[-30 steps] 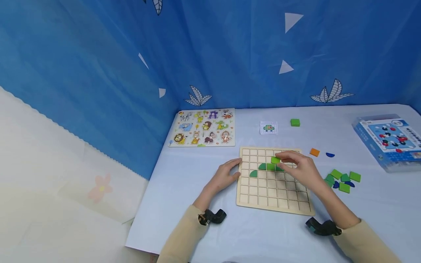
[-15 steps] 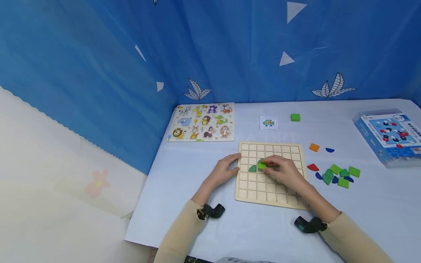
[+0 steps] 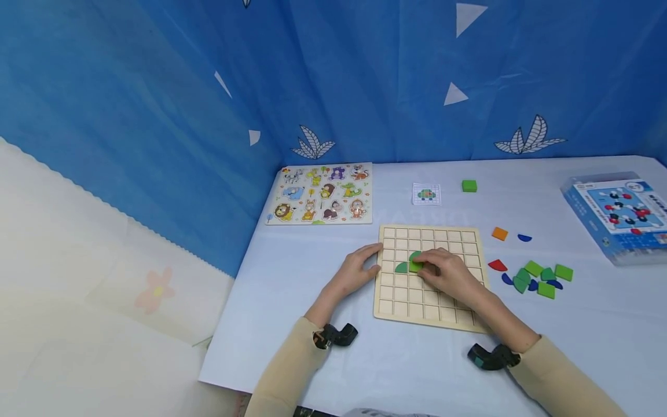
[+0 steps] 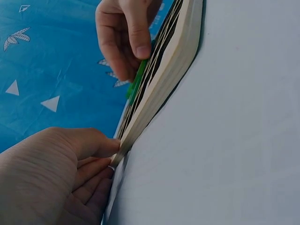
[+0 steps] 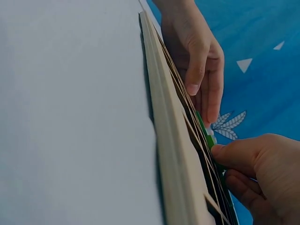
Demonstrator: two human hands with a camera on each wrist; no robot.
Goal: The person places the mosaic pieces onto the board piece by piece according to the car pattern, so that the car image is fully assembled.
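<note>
On the left arm a plain, long beige sleeve (image 3: pixel 283 368) was worn, matched by a right sleeve (image 3: pixel 565 376). At the cuffs, a black, bent left wrist camera (image 3: pixel 344 335) and a black right wrist camera (image 3: pixel 488 357) were mounted; on the latter a small teal patch was seen (any lettering too small to be read). Left hand (image 3: pixel 357 270) and right hand (image 3: pixel 449 274) were left uncovered.

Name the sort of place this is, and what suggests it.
Probably a play or learning corner: a gridded board, an animal puzzle and loose coloured pieces share a table.
</note>
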